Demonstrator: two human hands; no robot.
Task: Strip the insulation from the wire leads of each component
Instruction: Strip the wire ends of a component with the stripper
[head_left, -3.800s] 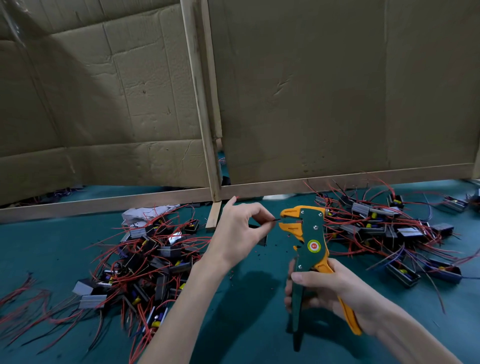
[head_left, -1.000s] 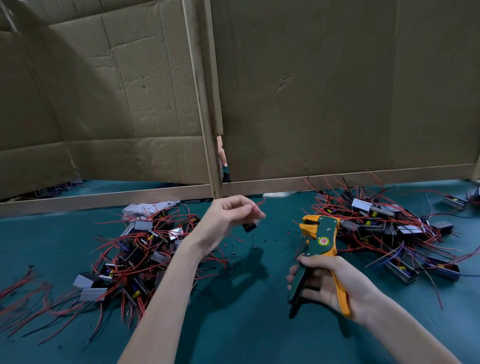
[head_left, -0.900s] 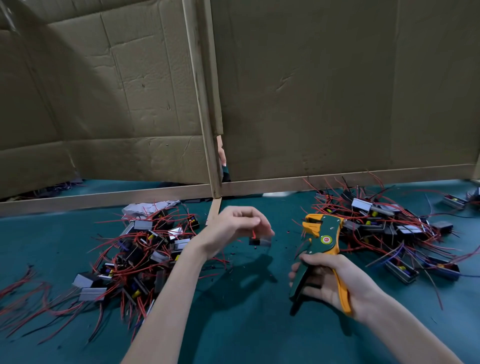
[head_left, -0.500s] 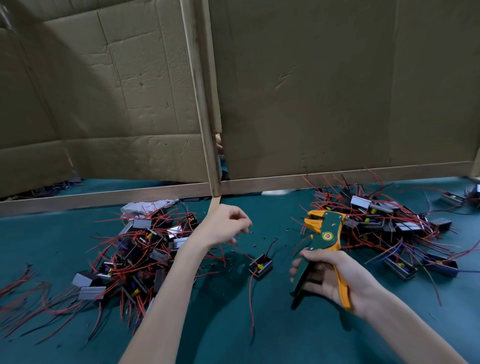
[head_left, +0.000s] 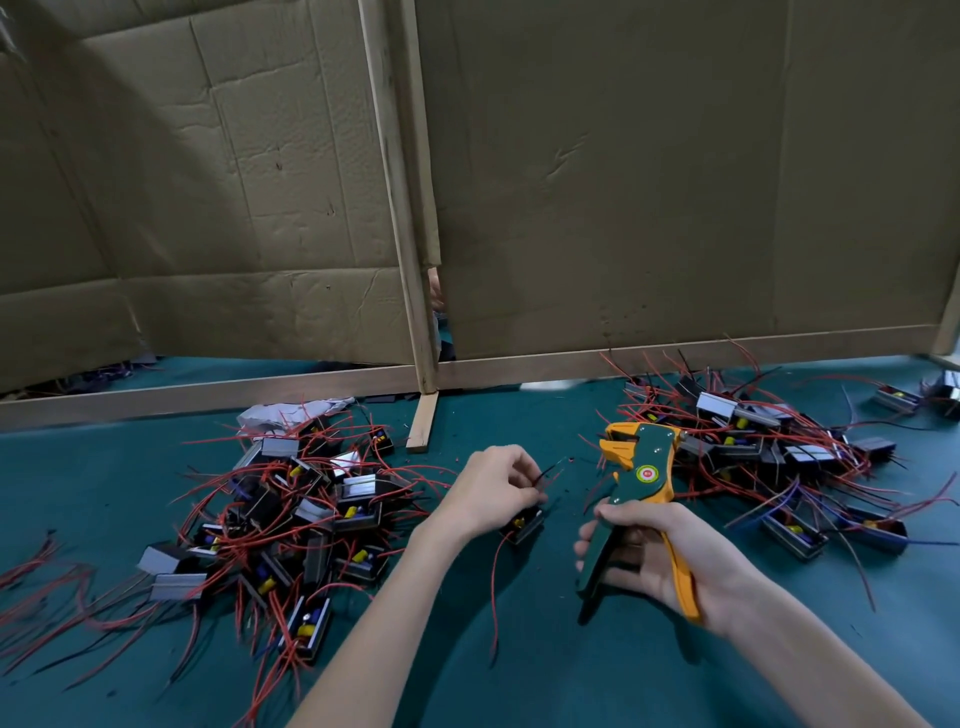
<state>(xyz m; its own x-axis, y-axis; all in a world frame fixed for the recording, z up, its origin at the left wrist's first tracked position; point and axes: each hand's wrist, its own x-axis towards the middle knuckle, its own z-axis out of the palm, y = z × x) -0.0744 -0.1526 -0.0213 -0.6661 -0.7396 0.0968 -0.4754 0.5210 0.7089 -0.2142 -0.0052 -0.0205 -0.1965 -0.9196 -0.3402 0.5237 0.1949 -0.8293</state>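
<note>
Your left grip (head_left: 491, 491) pinches the black lead (head_left: 548, 472) of a component (head_left: 523, 524). Your right grip (head_left: 670, 558) holds the wire stripper (head_left: 641, 475).

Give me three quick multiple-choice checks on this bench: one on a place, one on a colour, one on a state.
1. Where is the wire stripper relative to the left hand?
A. To its left
B. To its right
C. Lying under it

2. What colours is the wire stripper?
A. Green and orange
B. Blue and white
C. All black

3. What is the left hand doing?
A. Lying flat, holding nothing
B. Pinching a dark wire lead
C. Holding a red screwdriver

Answers:
1 B: the tool stands upright in the right hand, apart from the left hand.
2 A: it has a green body with an orange nose and an orange handle.
3 B: thumb and fingers close on the lead, just above the component.
</note>
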